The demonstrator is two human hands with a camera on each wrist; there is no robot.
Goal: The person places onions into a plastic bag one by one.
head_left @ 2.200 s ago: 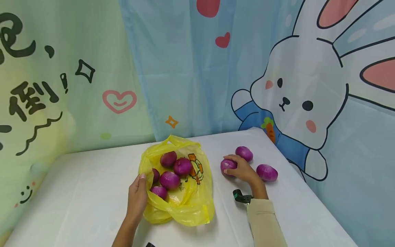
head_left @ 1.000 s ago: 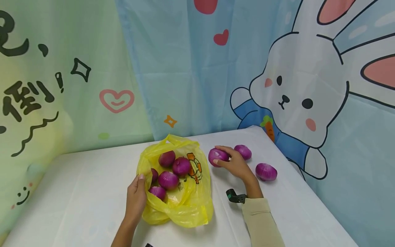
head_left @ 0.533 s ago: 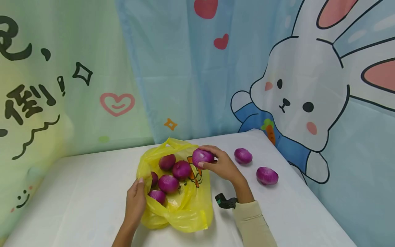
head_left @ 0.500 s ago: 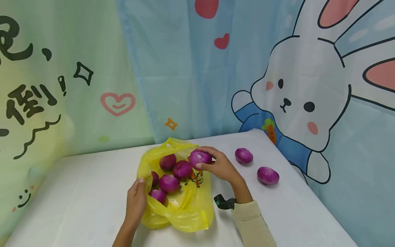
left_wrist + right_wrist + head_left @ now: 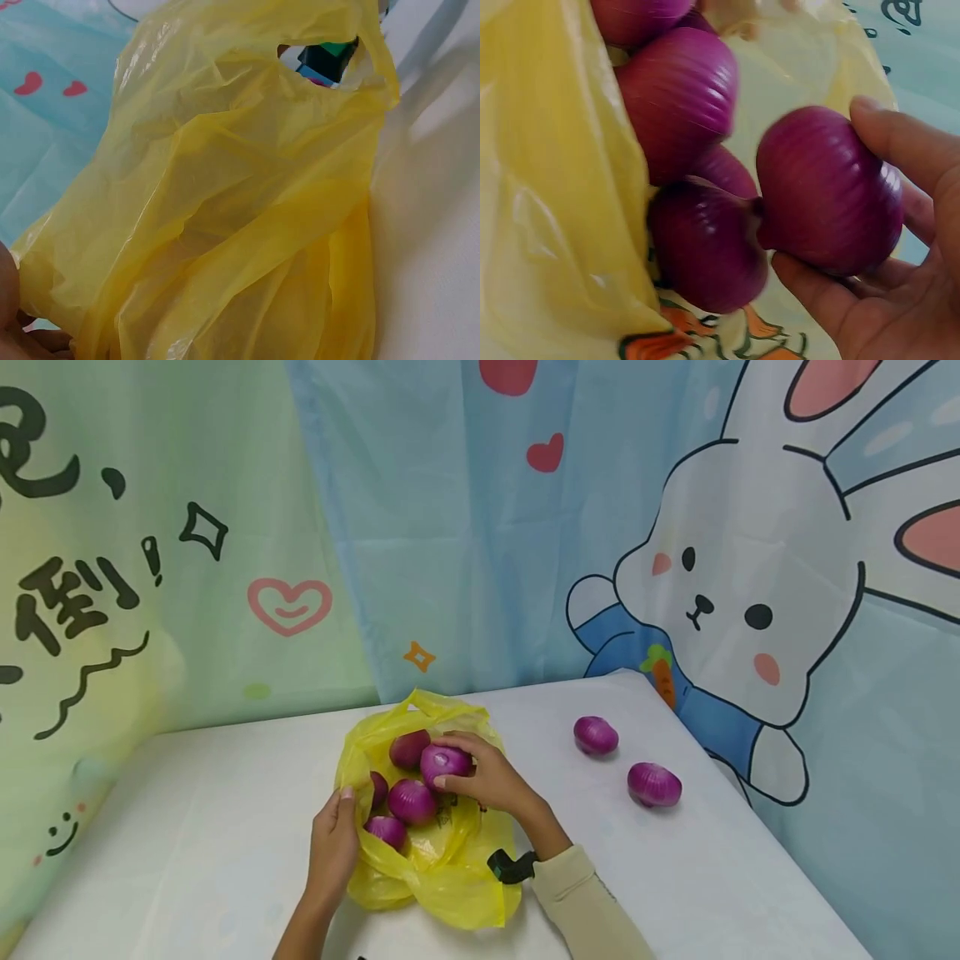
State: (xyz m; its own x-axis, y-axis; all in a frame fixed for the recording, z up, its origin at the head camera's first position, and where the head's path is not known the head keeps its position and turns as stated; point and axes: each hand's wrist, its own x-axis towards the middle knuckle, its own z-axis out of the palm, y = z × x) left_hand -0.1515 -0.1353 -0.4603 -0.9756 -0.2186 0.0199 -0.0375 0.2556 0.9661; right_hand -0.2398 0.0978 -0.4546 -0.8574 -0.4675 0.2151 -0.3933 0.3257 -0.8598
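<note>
A yellow plastic bag lies on the white table with its mouth spread, several purple onions inside. My left hand pinches the bag's left edge; in the left wrist view the bag fills most of the picture, with part of the hand at lower left. Over the bag's opening, my right hand holds an onion between thumb and fingers. The right wrist view shows this held onion right beside another onion; whether they touch, I cannot tell.
Two loose onions, one farther back and one nearer, lie on the table to the right of the bag. Behind the table hangs a printed curtain with a rabbit on it.
My right hand has carried an onion leftward from the table, past the bag's right edge, to above the onions in the bag. The left hand keeps its grip at the edge.
</note>
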